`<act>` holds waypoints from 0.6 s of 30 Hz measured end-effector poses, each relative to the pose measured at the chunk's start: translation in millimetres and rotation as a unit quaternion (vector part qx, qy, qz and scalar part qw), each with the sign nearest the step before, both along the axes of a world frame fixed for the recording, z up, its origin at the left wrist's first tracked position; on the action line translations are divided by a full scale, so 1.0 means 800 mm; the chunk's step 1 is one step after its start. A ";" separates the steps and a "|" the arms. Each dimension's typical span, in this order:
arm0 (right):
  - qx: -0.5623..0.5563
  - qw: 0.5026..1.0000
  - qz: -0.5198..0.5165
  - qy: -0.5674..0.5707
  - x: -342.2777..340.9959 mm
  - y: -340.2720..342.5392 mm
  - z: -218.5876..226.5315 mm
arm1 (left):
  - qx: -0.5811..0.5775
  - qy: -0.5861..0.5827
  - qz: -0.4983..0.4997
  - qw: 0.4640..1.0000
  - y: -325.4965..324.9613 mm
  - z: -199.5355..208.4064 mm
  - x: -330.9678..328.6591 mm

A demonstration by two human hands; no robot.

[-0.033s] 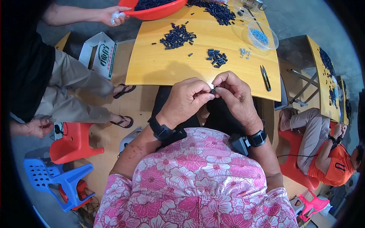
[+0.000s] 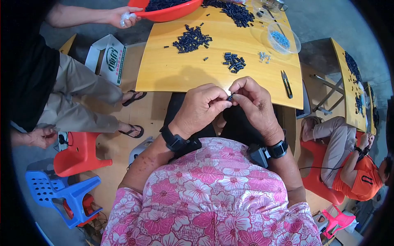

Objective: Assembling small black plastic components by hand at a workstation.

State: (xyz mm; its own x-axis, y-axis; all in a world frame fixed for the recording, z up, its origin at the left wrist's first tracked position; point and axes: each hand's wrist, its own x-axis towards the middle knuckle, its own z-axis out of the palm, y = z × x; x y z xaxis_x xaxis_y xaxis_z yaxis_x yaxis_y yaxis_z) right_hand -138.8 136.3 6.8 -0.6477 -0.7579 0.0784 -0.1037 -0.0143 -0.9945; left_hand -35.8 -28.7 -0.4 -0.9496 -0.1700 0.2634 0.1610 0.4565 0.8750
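Just off the table's near edge, my left hand (image 2: pixel 201 105) and my right hand (image 2: pixel 255 105) meet, thumbs and fingertips pinched around a small dark piece (image 2: pixel 230 98). Fingers hide most of it, so its exact kind cannot be made out. Beyond my hands, a small pile of short black cylindrical parts (image 2: pixel 234 62) lies on the yellow table (image 2: pixel 164 76). A larger heap of similar dark parts (image 2: pixel 191 39) is farther left. Small clear pieces (image 2: pixel 264 57) are scattered to the right, and black thread snips (image 2: pixel 287 84) lie near the right edge.
A clear tub (image 2: pixel 285 41) holds small blue pieces. Another person's hand (image 2: pixel 123 17) grips a red basin (image 2: pixel 172 13) of dark parts at the far left. More parts (image 2: pixel 240 15) lie at the back. Red (image 2: pixel 78 158) and blue (image 2: pixel 61 192) plastic chairs stand left; someone in orange (image 2: pixel 361 176) sits right.
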 end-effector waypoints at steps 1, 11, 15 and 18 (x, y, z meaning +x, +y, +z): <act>0.020 0.999 -0.002 0.026 0.000 0.000 0.002 | 0.000 0.000 0.002 1.000 0.000 0.000 0.000; 0.021 1.000 -0.005 -0.006 0.002 -0.002 0.007 | -0.017 0.013 0.010 1.000 -0.003 -0.001 0.001; 0.048 0.999 0.002 0.023 0.000 -0.002 0.009 | -0.027 0.010 0.012 1.000 -0.003 -0.001 0.002; 0.067 0.996 0.005 0.065 0.002 -0.002 0.013 | -0.038 0.030 0.010 0.999 -0.002 -0.001 0.002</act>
